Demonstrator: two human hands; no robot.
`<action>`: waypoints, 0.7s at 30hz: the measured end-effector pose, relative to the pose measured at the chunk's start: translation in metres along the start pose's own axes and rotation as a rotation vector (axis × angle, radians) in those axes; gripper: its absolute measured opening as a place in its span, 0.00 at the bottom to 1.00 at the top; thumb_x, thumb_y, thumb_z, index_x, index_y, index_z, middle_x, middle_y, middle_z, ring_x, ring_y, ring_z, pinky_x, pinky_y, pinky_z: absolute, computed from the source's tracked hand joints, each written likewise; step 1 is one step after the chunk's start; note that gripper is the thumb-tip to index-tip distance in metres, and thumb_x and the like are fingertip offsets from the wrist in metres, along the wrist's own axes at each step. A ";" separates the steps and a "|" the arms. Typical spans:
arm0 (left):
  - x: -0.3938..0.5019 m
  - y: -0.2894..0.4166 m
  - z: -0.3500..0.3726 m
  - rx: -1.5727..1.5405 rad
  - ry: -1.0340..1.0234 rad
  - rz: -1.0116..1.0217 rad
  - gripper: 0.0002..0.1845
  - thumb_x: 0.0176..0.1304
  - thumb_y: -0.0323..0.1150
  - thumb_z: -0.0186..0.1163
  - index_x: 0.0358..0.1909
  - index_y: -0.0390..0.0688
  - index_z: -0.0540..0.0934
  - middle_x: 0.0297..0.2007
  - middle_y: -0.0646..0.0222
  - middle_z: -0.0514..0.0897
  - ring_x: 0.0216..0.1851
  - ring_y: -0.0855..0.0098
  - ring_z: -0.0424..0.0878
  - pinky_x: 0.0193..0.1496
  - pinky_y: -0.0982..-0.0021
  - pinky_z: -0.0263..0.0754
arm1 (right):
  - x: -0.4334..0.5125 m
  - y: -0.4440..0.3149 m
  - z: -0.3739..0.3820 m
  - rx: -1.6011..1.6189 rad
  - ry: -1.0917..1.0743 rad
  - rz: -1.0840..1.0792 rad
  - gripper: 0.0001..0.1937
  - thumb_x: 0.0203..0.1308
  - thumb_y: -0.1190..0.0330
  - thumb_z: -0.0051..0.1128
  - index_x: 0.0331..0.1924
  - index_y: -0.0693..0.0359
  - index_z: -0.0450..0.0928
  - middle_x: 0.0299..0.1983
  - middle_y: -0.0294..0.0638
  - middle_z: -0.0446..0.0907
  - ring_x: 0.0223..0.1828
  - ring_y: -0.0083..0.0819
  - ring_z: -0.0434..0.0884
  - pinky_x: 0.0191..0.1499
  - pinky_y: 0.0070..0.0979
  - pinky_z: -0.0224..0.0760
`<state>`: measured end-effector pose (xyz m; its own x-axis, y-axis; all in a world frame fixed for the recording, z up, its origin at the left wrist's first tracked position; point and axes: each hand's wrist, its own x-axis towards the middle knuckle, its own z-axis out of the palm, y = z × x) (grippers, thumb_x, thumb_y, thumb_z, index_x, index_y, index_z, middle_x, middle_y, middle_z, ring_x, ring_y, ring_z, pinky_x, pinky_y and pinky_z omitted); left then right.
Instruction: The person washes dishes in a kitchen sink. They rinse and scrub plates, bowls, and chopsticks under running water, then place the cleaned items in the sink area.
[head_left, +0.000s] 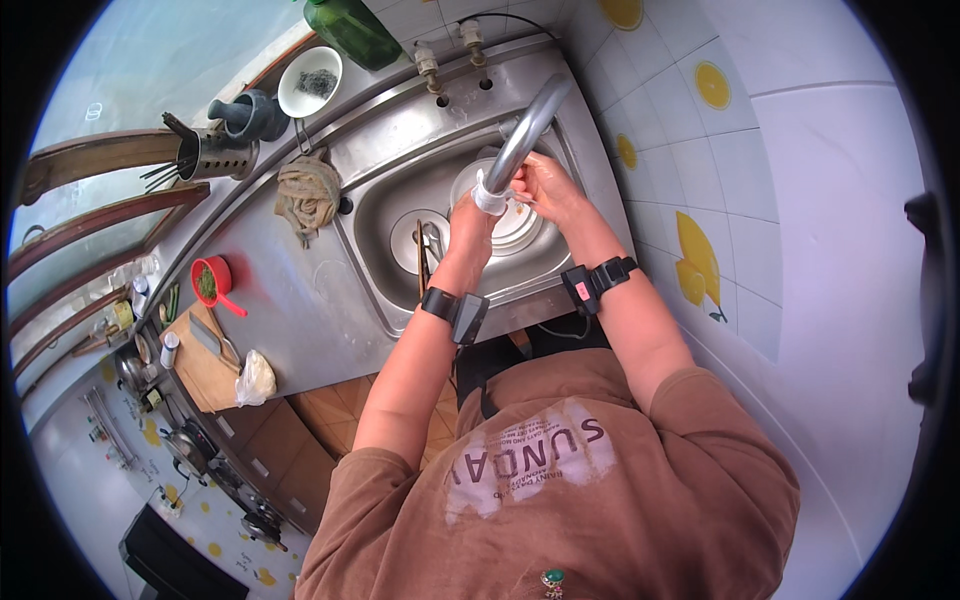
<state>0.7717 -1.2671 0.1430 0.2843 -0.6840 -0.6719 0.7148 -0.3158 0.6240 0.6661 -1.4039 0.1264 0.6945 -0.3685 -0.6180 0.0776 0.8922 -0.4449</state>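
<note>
Both my hands are over the stainless steel sink (373, 277), beneath the curved metal faucet spout (534, 124) with a white piece (489, 199) at its end. My left hand (472, 231) is left of the spout, its fingers mostly hidden behind the white piece. To the right, my right hand (551, 187) has curled, wet fingers near the spout's end. Whether either hand grips something cannot be made out. Below them sits a stack of white plates (523, 238) with food bits on top. Farther left in the basin, a white plate (403, 241) bears spoons (433, 238) and chopsticks (421, 259).
A crumpled cloth (307, 193) lies left of the basin. Along the ledge stand a green bottle (354, 34), a white bowl (310, 81), a stone mortar (262, 120) and a utensil holder (229, 154). A knife (206, 334) rests on the cutting board (199, 375), near a red cup (217, 277).
</note>
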 end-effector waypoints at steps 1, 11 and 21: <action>-0.001 0.000 0.000 -0.034 0.020 -0.005 0.25 0.81 0.42 0.46 0.68 0.33 0.69 0.62 0.54 0.79 0.66 0.60 0.77 0.71 0.59 0.67 | -0.003 0.001 0.002 -0.014 0.011 0.014 0.11 0.70 0.60 0.61 0.35 0.57 0.75 0.26 0.30 0.75 0.21 0.15 0.69 0.19 0.17 0.59; 0.008 -0.011 -0.005 -0.261 0.076 0.051 0.20 0.79 0.36 0.50 0.63 0.33 0.75 0.59 0.58 0.80 0.61 0.64 0.80 0.65 0.65 0.74 | -0.031 0.031 0.039 -1.279 0.363 -0.931 0.23 0.61 0.76 0.56 0.62 0.65 0.76 0.53 0.52 0.79 0.52 0.47 0.82 0.56 0.39 0.76; 0.003 -0.005 0.012 -0.356 0.112 0.057 0.24 0.83 0.43 0.39 0.61 0.35 0.76 0.52 0.61 0.85 0.53 0.68 0.83 0.59 0.65 0.77 | -0.039 0.069 0.051 -0.783 0.219 -0.496 0.08 0.70 0.74 0.55 0.51 0.63 0.77 0.48 0.43 0.82 0.49 0.31 0.83 0.49 0.33 0.77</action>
<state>0.7612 -1.2750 0.1429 0.3838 -0.6112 -0.6922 0.8677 -0.0177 0.4968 0.6812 -1.3145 0.1530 0.5555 -0.7696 -0.3147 -0.2290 0.2222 -0.9477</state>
